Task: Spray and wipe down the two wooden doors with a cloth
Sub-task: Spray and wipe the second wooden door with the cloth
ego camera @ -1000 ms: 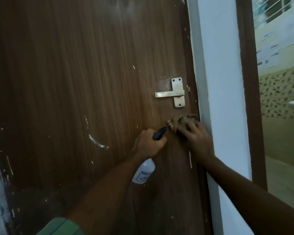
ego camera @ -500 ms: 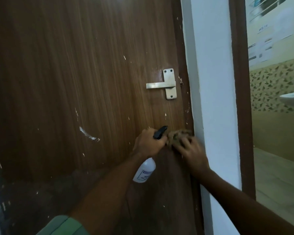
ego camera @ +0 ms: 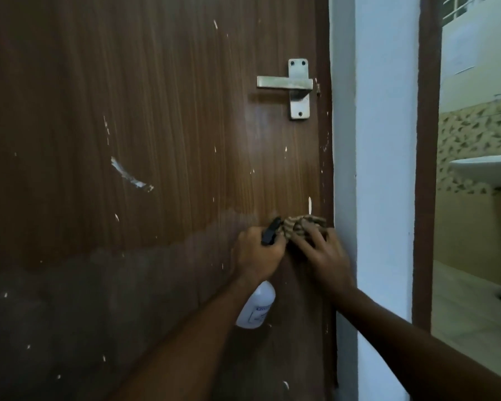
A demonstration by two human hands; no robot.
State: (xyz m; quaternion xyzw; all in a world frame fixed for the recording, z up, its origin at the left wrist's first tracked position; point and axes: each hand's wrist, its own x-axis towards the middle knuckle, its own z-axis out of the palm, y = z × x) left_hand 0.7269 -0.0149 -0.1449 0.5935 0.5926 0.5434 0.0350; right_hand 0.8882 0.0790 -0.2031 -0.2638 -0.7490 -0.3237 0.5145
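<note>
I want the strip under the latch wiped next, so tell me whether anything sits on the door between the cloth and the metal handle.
Nothing visible does. The cloth, pressed on the door by the right hand, has bare wood above it up to the handle; only small white flecks mark that strip. The left hand holds the spray bottle off to the side.

Right hand [ego camera: 323,253] presses cloth [ego camera: 302,224] on door [ego camera: 156,111] — left hand [ego camera: 258,253] grips spray bottle [ego camera: 256,309].
</note>
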